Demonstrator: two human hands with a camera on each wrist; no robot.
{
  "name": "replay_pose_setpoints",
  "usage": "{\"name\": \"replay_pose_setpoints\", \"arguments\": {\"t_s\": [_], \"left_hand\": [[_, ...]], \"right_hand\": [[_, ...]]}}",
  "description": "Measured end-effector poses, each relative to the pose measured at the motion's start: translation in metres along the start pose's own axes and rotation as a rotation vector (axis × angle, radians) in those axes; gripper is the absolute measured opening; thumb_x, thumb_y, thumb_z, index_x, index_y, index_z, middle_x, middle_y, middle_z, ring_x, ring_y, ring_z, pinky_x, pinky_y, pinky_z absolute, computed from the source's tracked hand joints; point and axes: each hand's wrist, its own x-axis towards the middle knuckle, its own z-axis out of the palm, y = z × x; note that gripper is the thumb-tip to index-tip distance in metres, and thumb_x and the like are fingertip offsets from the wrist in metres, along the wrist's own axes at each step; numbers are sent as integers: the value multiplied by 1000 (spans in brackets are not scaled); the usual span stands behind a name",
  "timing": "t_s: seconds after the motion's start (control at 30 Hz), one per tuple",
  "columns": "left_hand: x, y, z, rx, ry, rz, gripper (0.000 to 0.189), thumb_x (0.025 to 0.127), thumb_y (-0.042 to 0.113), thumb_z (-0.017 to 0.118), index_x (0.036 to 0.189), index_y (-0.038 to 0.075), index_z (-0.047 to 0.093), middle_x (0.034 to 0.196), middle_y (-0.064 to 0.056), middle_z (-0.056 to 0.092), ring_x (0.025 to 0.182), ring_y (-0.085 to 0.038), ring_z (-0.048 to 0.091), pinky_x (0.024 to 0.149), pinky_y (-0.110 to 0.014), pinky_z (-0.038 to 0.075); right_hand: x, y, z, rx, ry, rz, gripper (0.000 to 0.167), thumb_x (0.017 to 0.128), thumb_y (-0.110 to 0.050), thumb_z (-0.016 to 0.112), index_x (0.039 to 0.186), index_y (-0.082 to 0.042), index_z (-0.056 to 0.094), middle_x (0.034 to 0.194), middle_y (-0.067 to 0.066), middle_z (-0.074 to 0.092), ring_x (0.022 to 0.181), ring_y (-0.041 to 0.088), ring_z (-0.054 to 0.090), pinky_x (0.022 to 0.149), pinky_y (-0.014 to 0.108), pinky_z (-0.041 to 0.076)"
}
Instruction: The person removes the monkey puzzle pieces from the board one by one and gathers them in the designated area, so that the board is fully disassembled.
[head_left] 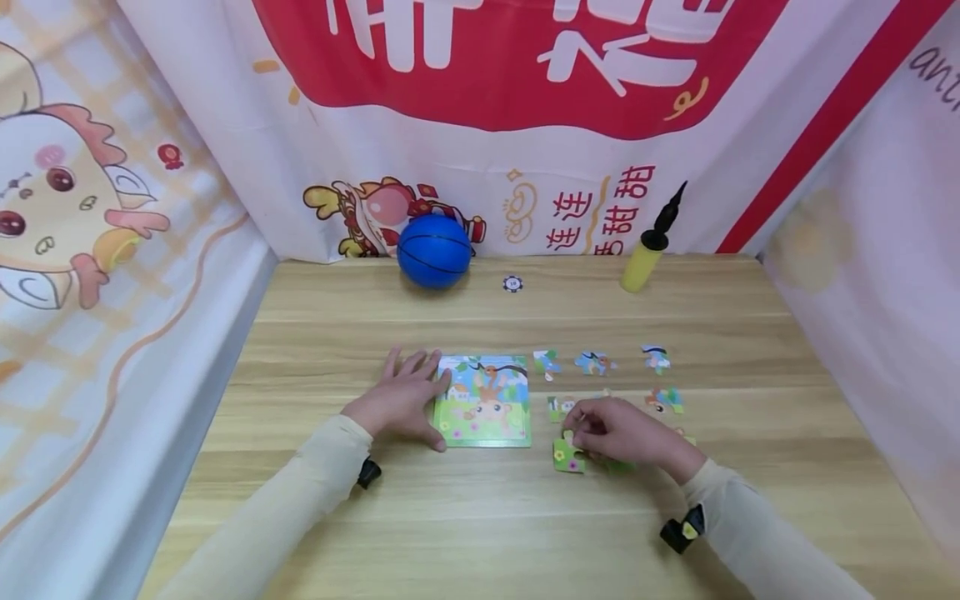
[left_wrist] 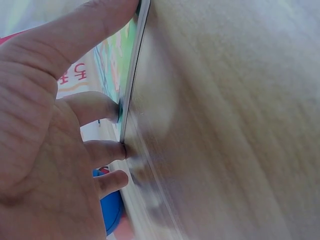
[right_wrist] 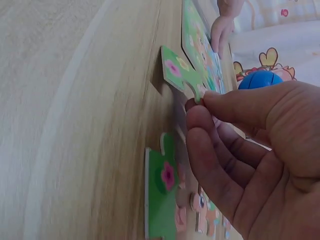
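A square puzzle board with a cartoon animal picture lies mid-table. My left hand rests at its left edge, fingers spread, with thumb and fingertips touching the rim; the left wrist view shows the board's thin edge against them. Right of the board, my right hand pinches a green jigsaw piece with flowers between thumb and forefinger. In the right wrist view this piece is tilted and lifted off the wood. Another green piece with a pink flower lies below that hand, which partly hides other pieces in the head view.
Loose jigsaw pieces, such as a blue one and a brown-and-green one, lie right of the board. Along the back stand a blue ball and a yellow pump, with a round chip between them. Printed cloth hangs around the table.
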Motion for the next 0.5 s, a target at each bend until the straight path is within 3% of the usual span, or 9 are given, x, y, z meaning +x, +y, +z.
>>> {"name": "replay_pose_setpoints", "arguments": {"t_s": [0.27, 0.5], "left_hand": [[0, -3, 4, -6, 5, 7, 123, 65, 78, 76, 160, 15, 31, 167, -17, 7, 151, -42, 6, 113, -64, -15], [-1, -4, 0, -23, -4, 10, 122, 66, 77, 77, 160, 15, 31, 167, -17, 7, 151, -43, 5, 112, -64, -16]], "right_hand": [[5, -4, 3, -90, 75, 42, 7, 98, -9, 69, 105, -10, 69, 87, -3, 67, 76, 12, 60, 67, 30, 52], [5, -6, -2, -81, 103, 53, 7, 98, -14, 70, 104, -11, 70, 90, -3, 68, 79, 13, 62, 69, 30, 54]]}}
